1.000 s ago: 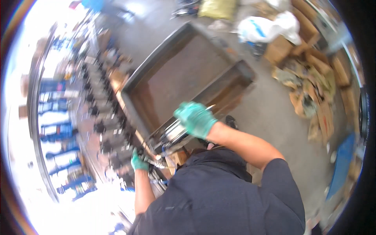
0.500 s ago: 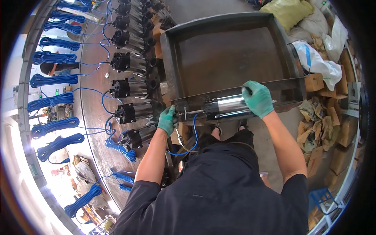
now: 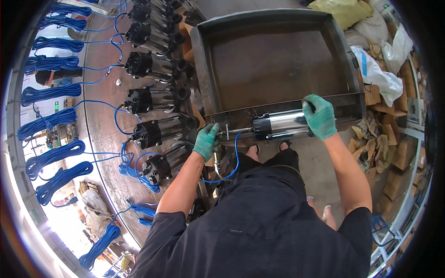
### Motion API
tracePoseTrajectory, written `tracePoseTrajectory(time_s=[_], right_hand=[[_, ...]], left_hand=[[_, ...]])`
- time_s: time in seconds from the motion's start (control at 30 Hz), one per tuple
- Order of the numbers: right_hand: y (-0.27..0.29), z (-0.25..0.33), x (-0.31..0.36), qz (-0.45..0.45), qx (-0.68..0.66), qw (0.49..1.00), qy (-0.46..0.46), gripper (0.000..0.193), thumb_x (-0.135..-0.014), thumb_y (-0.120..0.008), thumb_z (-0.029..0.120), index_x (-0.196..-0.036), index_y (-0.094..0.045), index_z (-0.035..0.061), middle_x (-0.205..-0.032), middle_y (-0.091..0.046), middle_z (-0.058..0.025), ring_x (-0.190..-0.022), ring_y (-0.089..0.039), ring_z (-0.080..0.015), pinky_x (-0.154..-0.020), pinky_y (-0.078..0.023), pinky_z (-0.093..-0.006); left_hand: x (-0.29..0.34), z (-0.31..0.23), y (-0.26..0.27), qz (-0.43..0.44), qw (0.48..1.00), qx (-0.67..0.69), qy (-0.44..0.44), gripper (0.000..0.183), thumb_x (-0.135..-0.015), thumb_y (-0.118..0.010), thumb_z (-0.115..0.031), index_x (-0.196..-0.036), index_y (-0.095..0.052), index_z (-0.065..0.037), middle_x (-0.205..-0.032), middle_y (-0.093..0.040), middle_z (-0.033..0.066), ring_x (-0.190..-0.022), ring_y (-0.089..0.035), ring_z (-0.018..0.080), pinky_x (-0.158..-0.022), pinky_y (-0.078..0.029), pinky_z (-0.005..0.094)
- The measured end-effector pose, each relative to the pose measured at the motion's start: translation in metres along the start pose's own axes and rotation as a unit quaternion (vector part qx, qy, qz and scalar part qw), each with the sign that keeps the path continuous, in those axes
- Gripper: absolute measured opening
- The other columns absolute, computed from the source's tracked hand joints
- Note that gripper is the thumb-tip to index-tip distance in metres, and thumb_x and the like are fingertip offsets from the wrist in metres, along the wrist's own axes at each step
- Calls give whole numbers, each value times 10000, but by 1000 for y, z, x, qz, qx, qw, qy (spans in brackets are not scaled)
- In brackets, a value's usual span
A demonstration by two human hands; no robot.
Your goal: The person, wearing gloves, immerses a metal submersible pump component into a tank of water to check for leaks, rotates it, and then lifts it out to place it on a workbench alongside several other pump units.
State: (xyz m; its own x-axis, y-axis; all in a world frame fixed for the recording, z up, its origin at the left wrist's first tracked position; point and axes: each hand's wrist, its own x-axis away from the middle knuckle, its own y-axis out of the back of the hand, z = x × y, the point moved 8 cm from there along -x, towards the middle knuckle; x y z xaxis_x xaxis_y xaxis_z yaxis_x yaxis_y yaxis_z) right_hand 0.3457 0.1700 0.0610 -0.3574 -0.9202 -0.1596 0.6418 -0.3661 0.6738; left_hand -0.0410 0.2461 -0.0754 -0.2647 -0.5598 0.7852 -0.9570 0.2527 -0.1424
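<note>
The left hand (image 3: 206,141) curls round a slim metal fitting (image 3: 217,162); the right hand (image 3: 321,118) clasps the far end of a smooth, shiny steel cylinder (image 3: 285,123) between them, best kept level and steady. Beyond both lies a dull, rectangular metal tray (image 3: 273,65); leftward, black-ended steel cylinders (image 3: 160,129) line the desk (image 3: 103,99).

The left hand (image 3: 206,141) and right hand (image 3: 320,118) wear green gloves (image 3: 325,126). The shirt (image 3: 250,231) is black and short-sleeved, with a small pale mark, above dark shorts (image 3: 282,160).
</note>
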Motion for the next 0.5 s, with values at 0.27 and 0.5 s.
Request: tracePoseTrajectory(time_s=[0.27, 0.5], right_hand=[[0, 1, 2, -27, 29, 999, 2, 50, -857, -663, 59, -875, -684, 18, -805, -677, -172, -723, -671, -343, -662, -532, -382], [2, 4, 2, -43, 40, 998, 16, 45, -846, -665, 61, -863, -683, 24, -784, -674, -169, -698, -669, -342, -648, -534, -384]], left_hand=[[0, 1, -8, -59, 998, -22, 8, 282, -1035, -580, -375, -1159, -568, -122, -711, -548, -19, -469, -420, 67, -400, -303, 227], [0, 5, -6, -87, 996, -31, 15, 262, -1034, -578, -374, -1147, -569, -137, -702, -534, -33, -478, -432, 70, -405, -307, 230]])
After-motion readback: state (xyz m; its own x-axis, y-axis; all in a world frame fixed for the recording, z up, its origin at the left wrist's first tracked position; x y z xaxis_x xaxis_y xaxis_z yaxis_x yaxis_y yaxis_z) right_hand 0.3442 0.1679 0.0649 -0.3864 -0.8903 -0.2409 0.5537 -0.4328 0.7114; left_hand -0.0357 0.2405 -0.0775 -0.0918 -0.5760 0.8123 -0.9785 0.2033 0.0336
